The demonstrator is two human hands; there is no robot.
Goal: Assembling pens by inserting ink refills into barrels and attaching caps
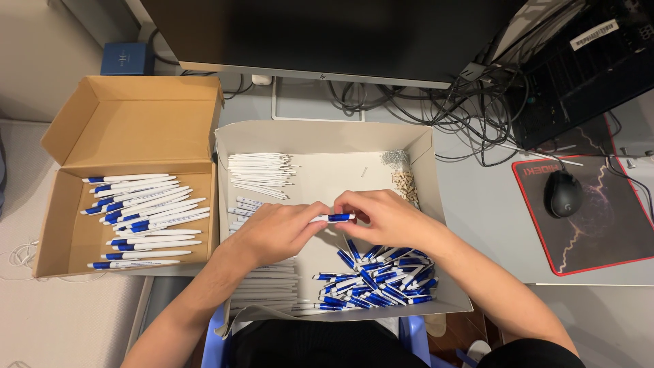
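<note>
Both hands meet over the middle of the grey tray box (422, 146). Left hand (272, 232) pinches the white barrel end of a pen (334, 218); right hand (385, 218) pinches its blue grip end. The pen lies level between the two sets of fingertips, held just above the tray floor, apparently so the halves can be pressed or twisted along one axis.

Parts are sorted by kind inside the tray: white refill tubes (262, 174) bundled at the far left corner, a heap of blue grip sections (378, 279) at the near right corner, white barrels (269, 286) stacked along the near left edge, small springs (394, 158) and tan tips (407, 184) at the far right corner. Each pile sits within reach of one hand.

Brown cardboard box (75, 238), flap open, stands touching the tray's left side and holds finished blue-and-white pens (143, 204) lying roughly parallel.

Beyond the tray on the surface: monitor (327, 34), tangled cables (470, 109); computer mouse (564, 193) on a mouse pad (599, 225) at the right edge.
</note>
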